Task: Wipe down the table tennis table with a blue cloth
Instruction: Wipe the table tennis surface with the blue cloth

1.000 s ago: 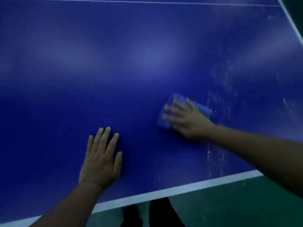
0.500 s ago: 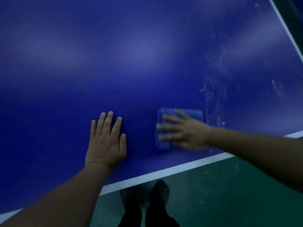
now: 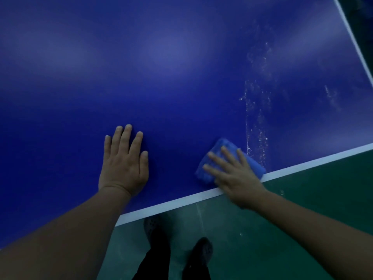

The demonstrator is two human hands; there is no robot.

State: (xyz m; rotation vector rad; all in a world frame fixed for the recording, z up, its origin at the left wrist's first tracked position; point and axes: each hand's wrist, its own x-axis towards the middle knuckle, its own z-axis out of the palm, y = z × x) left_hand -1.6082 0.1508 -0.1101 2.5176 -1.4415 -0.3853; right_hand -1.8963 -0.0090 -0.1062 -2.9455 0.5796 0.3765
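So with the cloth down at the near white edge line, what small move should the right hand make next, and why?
Probably slide the blue cloth to the right and push away along the streak of white specks. The right hand presses the cloth flat at the near edge line, just left of that residue, while the left hand rests flat on the table tennis table.

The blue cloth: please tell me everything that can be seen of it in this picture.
The blue cloth is a small folded pad, a lighter blue than the table tennis table, and looks like soft fabric. It lies flat on the table's surface, tilted, with one corner reaching the white edge line at the near side. The right hand presses on it with spread, straight fingers and covers much of it. Whitish specks lie on the table just to its right. The left hand rests apart from it.
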